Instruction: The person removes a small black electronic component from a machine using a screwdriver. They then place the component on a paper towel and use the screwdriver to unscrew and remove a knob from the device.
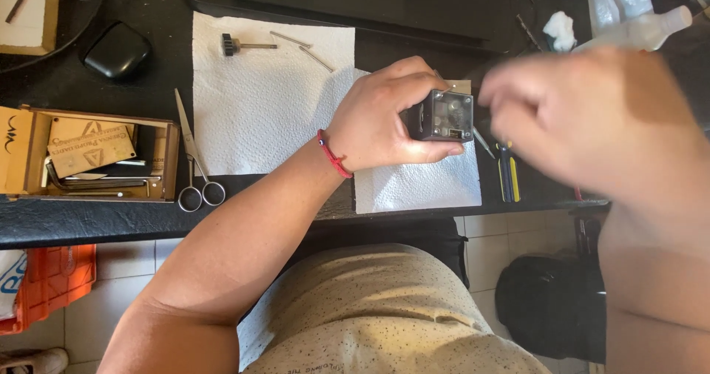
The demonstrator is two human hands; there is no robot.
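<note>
My left hand point(384, 119), with a red cord bracelet at the wrist, grips a small dark metal block point(442, 116) with screws in its face, held above a white paper towel point(259, 93). My right hand point(584, 115) is blurred just right of the block, fingers curled toward it; I cannot tell whether it holds anything. On the towel's far part lie a black-knobbed bolt point(235, 45) and two thin metal pins point(303, 48).
Small scissors point(194, 159) lie left of the towel beside an open wooden box point(89, 156) of tools and cards. A black case point(117, 50) sits far left. Yellow-handled tools point(507, 178) and a clear plastic bottle point(643, 26) are at right. The black bench edge point(111, 226) runs below.
</note>
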